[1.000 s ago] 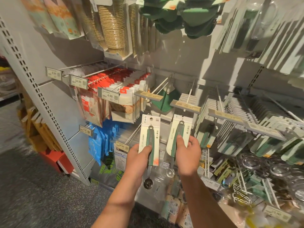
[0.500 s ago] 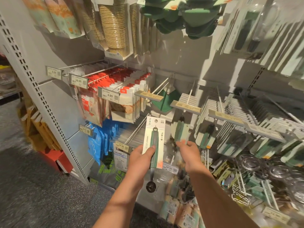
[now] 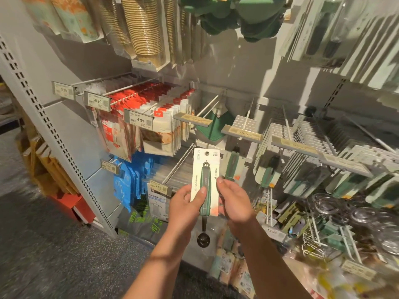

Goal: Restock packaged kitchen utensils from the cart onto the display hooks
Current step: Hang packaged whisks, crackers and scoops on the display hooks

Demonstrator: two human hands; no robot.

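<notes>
A packaged scoop (image 3: 206,167) with a green handle and a black bowl hangs on a white card, upright in front of the display. My left hand (image 3: 185,206) grips the card's lower left, thumb across the handle. My right hand (image 3: 237,201) pinches the card's right edge with its fingertips. Just behind and to the right, a matching packaged utensil (image 3: 232,165) hangs at the front of a white display hook (image 3: 247,117) with a price tag (image 3: 241,131). The cart is out of view.
To the left an almost bare hook (image 3: 208,106) carries a green item (image 3: 212,130). Red and white packets (image 3: 159,117) fill the hooks further left, blue packs (image 3: 127,182) below. Rows of carded utensils (image 3: 302,143) crowd the right, glass lids (image 3: 328,203) lower down.
My right hand let go of the second package, which now hangs on the hook, then came down and left onto the card in my left hand. The left hand moved right.
</notes>
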